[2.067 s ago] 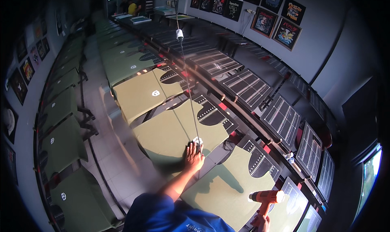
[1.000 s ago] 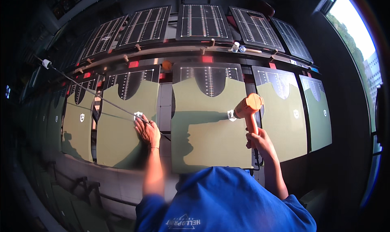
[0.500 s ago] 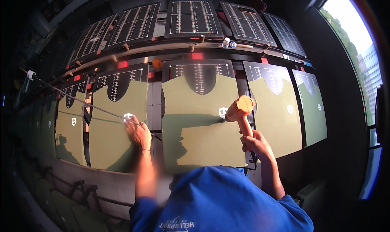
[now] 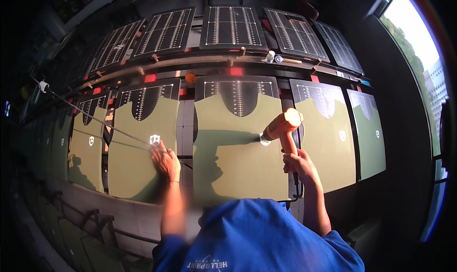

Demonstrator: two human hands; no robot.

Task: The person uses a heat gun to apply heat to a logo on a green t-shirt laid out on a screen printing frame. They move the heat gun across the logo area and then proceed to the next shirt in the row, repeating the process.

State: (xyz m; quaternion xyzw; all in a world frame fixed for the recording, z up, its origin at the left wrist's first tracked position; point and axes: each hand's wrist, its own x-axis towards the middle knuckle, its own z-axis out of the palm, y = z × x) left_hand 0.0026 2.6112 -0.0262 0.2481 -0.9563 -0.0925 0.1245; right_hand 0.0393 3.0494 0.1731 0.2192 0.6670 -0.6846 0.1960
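Observation:
An orange heat gun [image 4: 284,122] is gripped by its handle in my right hand [image 4: 301,165]. Its dark nozzle points left, over the white shield print [image 4: 264,139] on the middle olive-green shirt [image 4: 238,165], partly hiding it. To the left, my left hand [image 4: 166,162] rests with fingers stretched out on the neighbouring green shirt [image 4: 131,162]. Its fingertips lie at the lower right edge of another white shield print [image 4: 154,139]. A thin dark cable [image 4: 109,125] runs slantwise down across this shirt to my left fingers.
More green shirts [image 4: 326,148] lie on dark marked boards on both sides. Behind them, a rail [image 4: 190,60] carries a small white bottle [image 4: 270,56] before a row of bare black boards [image 4: 233,26]. A bright window [image 4: 414,29] is at the right.
My left fingertips have slid from on the shield print to its lower right edge. The heat gun's nozzle has shifted slightly up across its print. The whole view has tilted a little.

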